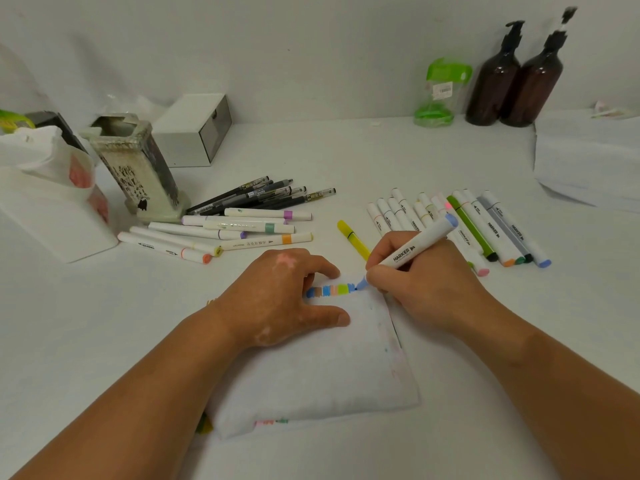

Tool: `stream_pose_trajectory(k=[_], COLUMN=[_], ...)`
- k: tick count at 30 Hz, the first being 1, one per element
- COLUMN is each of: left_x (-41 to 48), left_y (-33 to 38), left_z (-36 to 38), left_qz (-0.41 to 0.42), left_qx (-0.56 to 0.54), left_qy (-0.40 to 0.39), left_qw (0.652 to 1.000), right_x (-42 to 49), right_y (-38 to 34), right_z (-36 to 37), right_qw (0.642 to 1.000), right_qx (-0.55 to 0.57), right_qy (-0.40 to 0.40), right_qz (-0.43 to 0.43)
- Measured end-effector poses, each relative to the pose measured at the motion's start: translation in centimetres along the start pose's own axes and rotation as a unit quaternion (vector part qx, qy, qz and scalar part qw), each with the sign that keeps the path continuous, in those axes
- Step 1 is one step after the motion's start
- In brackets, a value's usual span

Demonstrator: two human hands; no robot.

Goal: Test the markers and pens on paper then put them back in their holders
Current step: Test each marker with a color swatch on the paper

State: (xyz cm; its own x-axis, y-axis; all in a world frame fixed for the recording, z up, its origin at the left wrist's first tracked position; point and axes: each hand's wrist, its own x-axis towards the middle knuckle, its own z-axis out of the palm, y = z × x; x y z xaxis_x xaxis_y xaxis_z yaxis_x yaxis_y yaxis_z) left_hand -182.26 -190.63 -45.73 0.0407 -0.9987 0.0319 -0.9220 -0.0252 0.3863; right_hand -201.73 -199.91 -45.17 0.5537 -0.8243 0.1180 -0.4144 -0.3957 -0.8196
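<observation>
Your right hand (426, 271) is holding a marker (412, 249). The grip is closed round the lower barrel, thumb and fingers pinching it. The blue tip is touching the paper (318, 368) at the 3 o'clock end of a row of swatches (330, 291), and the blue-capped upper end is pointing toward 2 o'clock.

Your left hand (284, 299) is pressing the paper at 9 o'clock of the swatches. Its grip is loose, fingers spread, holding nothing.

The paper is lying on the desk (346, 157), near centre.

- A yellow marker (353, 239) is lying just beyond your right hand at 12 o'clock.
- A row of markers (485, 226) is lying at 2 o'clock from the paper.
- A loose pile of markers (225, 233) is lying at 11 o'clock, with dark pens (263, 195) just behind it.
- A square holder (138, 168) is standing at 10 o'clock, touching the pens' ends.
- A white holder (52, 202) is sitting further left.
- Two brown bottles (512, 81) are standing at the wall at 1 o'clock.
</observation>
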Motion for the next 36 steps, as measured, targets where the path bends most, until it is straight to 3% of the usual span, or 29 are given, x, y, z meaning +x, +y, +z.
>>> stream_pose_trajectory(k=[5,9,16,21,32,36], left_x=[-0.3,-0.3,-0.4,-0.3,-0.1,-0.2], left_y=[0.0,0.2,0.6,0.7,0.3,0.5], left_z=[-0.1,-0.7,-0.5,-0.6,-0.5,-0.3], left_qz=[-0.003,-0.010,-0.024,-0.064,-0.040,-0.018], left_qx=[-0.021,-0.139,-0.235,-0.378,-0.385,-0.406], left_qy=[0.032,0.080,0.131,0.126,0.116,0.099], left_qw=[0.999,0.987,0.963,0.915,0.915,0.909], right_x=[0.5,0.5,0.7,0.7,0.6,0.2], right_y=[-0.1,-0.4,-0.1,-0.1,-0.2,-0.3], right_z=[-0.8,-1.2,-1.1,-1.4,-1.4,-0.9], right_qw=[0.982,0.950,0.944,0.932,0.942,0.949], right_qx=[0.172,0.300,0.325,0.360,0.336,0.312], right_qy=[0.083,0.083,0.050,0.028,0.004,-0.038], right_qz=[0.012,0.022,0.024,0.018,-0.016,-0.036])
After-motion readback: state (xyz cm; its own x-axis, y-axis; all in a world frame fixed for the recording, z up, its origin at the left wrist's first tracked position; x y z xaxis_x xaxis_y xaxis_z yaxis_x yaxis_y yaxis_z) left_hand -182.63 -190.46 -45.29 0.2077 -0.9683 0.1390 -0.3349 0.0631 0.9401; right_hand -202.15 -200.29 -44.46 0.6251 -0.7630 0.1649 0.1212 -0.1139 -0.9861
